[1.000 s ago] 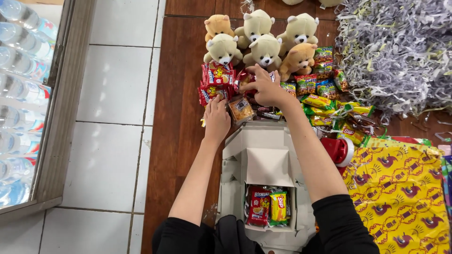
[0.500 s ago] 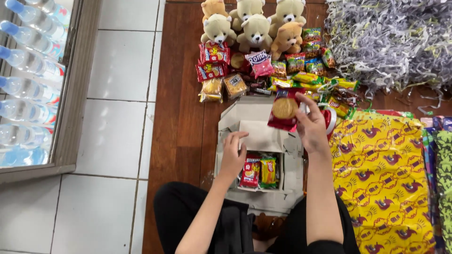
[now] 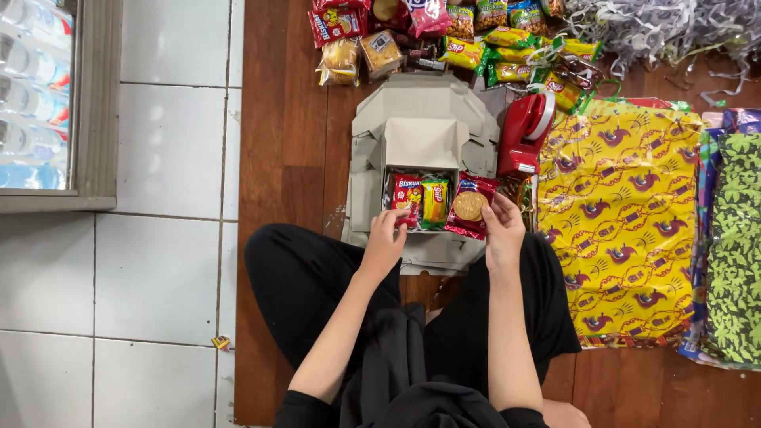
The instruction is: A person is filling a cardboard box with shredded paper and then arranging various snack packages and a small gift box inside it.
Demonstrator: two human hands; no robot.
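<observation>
White floor tiles [image 3: 166, 150] meet a dark wooden floor strip [image 3: 289, 143], with a glass-fronted cooler [image 3: 47, 103] of bottles at left.

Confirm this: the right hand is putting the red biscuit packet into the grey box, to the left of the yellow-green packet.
Not quite. In the head view the right hand holds the red biscuit packet to the right of the yellow-green packet in the grey box, not to its left.

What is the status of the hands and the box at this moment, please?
Left hand on box edge. Right hand holding biscuit pack at box. Nothing in the way.
</observation>
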